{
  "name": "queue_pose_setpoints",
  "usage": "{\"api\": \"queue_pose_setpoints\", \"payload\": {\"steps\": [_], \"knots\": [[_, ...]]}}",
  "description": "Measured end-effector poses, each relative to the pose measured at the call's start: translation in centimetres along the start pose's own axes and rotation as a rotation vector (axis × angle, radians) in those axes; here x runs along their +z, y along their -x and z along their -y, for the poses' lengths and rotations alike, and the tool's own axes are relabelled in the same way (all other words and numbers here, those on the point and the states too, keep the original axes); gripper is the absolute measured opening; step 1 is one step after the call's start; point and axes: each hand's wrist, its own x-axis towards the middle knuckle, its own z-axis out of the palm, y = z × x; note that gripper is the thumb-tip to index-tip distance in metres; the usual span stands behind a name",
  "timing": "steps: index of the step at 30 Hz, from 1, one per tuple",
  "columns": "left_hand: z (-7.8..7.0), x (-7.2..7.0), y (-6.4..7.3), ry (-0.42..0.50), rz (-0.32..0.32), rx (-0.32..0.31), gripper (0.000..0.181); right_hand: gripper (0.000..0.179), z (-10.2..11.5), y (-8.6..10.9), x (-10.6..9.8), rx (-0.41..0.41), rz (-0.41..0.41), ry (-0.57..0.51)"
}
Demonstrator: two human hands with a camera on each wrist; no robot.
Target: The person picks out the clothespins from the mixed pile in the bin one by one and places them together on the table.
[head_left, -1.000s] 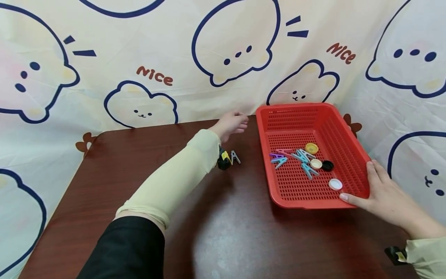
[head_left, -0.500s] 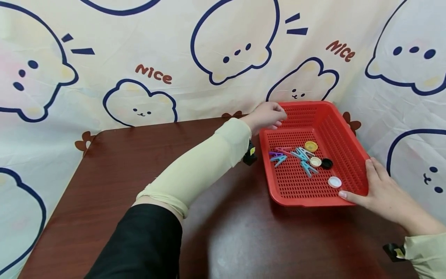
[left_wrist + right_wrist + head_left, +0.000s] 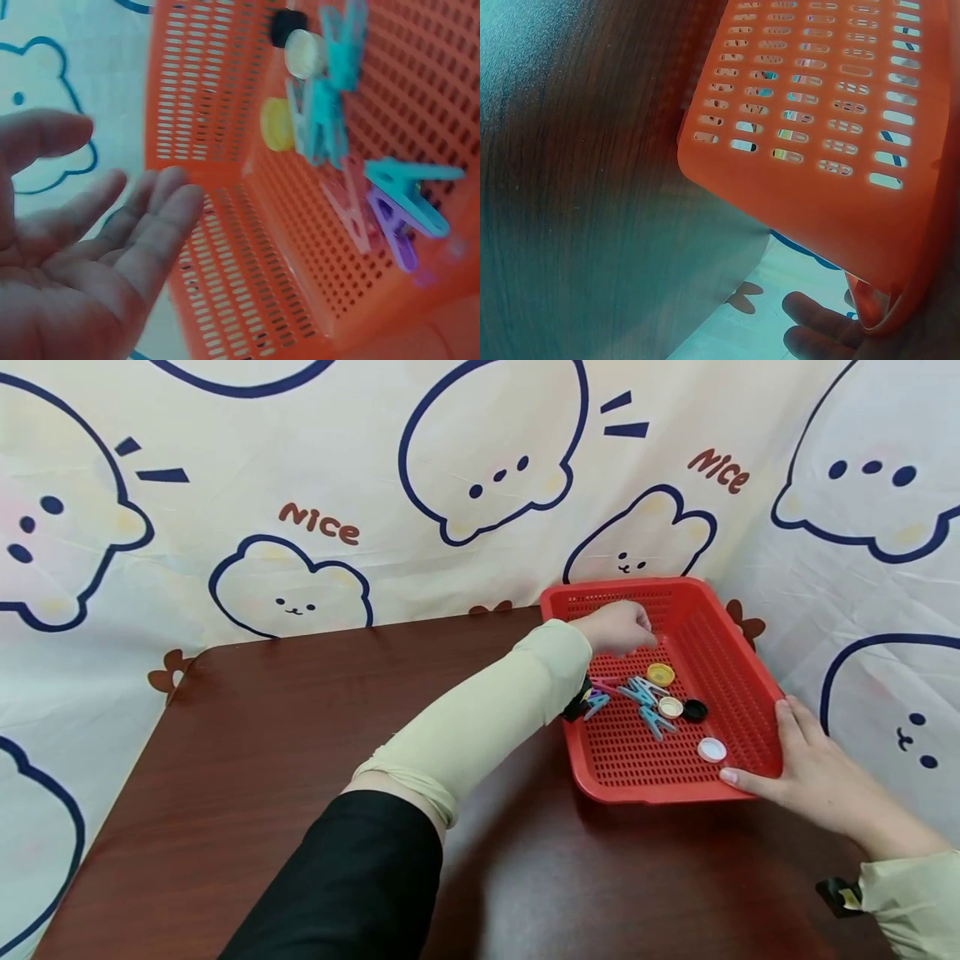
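My left hand (image 3: 618, 628) is over the back part of a red plastic basket (image 3: 637, 792). In the left wrist view its fingers (image 3: 161, 225) are loosely bent, the thumb stands apart, and nothing is held. My right hand (image 3: 817, 777) grips the basket's front right corner, thumb over the rim and fingers along the outside. Inside lie several blue clothespins (image 3: 655, 723), plus a pink clothespin (image 3: 351, 214) and a purple clothespin (image 3: 391, 227). Among them are a yellow cap (image 3: 661, 674), a cream cap (image 3: 670, 707), a black cap (image 3: 695, 711) and a white cap (image 3: 712, 750).
The basket stands at the right on a dark brown wooden table (image 3: 315, 727). A cartoon-printed cloth (image 3: 457, 568) hangs behind the table and along its sides. The left sleeve (image 3: 480, 718) crosses the table and covers part of it.
My left hand has moved right, from the table's back edge to over the basket. A grey clothespin seen on the table a second ago is no longer visible. The right hand keeps its grip.
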Motion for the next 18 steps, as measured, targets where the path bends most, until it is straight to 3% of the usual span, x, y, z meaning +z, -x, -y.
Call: {"api": "queue_pose_setpoints", "payload": {"steps": [6,12,18], "knots": [[0.5,1.0,-0.7,-0.165,0.143,-0.103,0.02,0.136,-0.2,-0.1,0.2,-0.015,-0.011,-0.002],[0.2,1.6,-1.2,-0.242,0.201,-0.127,0.016,0.138,-0.2,0.0,0.2,-0.002,-0.017,0.015],[-0.2,2.6,-1.6,-0.521,0.308,-0.138,0.014,0.138,-0.1,0.0,0.1,0.005,0.002,0.009]]}}
